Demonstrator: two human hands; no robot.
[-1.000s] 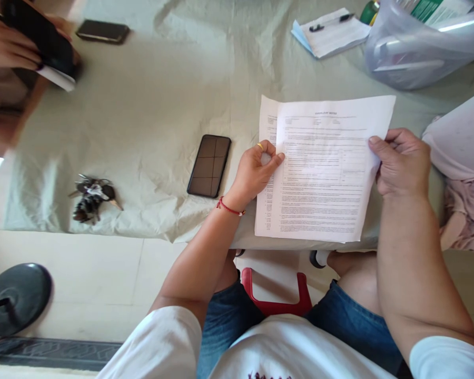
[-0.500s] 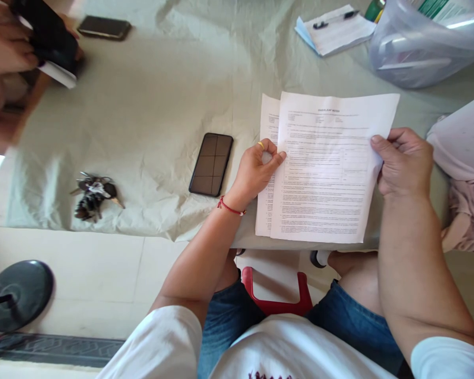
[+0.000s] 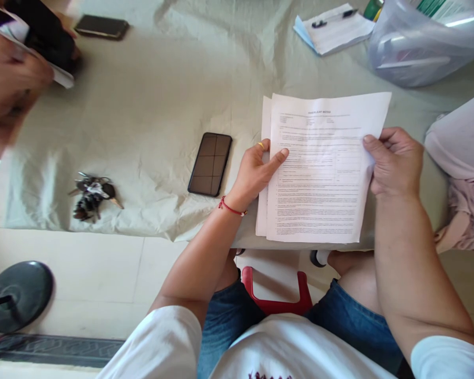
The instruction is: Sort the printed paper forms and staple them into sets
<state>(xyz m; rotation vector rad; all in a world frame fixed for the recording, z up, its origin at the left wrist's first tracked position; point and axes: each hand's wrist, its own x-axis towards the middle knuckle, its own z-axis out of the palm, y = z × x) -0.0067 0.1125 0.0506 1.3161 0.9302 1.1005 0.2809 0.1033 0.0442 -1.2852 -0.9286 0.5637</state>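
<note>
Printed paper sheets (image 3: pixel 316 173) are held upright-facing me above the near edge of the table, one sheet overlapping another that peeks out on the left. My left hand (image 3: pixel 258 168) grips their left edge, thumb on the front and fingers hidden behind; a ring and a red string bracelet are on it. On the right edge, my right hand (image 3: pixel 397 158) pinches the front sheet between thumb and curled fingers. A black smartphone (image 3: pixel 209 163) lies on the table just left of my left hand.
A covered table (image 3: pixel 150 116) bears a bunch of keys (image 3: pixel 95 195), a second phone (image 3: pixel 101 27), a pad with a pen (image 3: pixel 334 31) and a translucent plastic bin (image 3: pixel 422 52). Another person's hands (image 3: pixel 19 73) hold a dark object at upper left. Pale pink cloth (image 3: pixel 462 184) sits right.
My right hand has moved left with the front sheet, which now covers more of the sheet behind. My left thumb has come over onto the front sheet. The other person's hand has shifted.
</note>
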